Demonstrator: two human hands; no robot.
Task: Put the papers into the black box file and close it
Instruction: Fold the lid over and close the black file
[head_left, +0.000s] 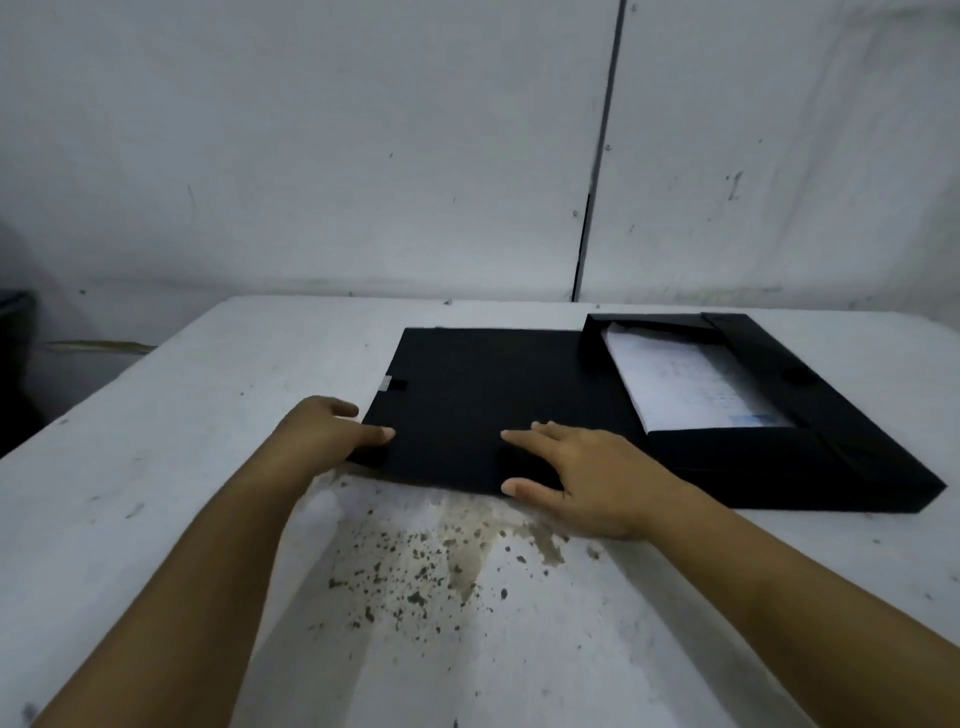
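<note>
My left hand (332, 431) curls around the near left corner of the black box file's (779, 467) open lid (467, 405), thumb on top, fingers tucked under the edge. My right hand (587, 483) lies flat and spread on the lid's near edge, gripping nothing. Right of that hand, the papers (691, 384) sit inside the file's tray on the stained white table (156, 493).

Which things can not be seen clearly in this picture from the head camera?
- Text on the papers: too small and blurred, and the box file walls cover their edges.
- Left hand grip on the lid: fingertips hidden under its corner.
- Dark object beside the table: cut off by the left edge.
</note>
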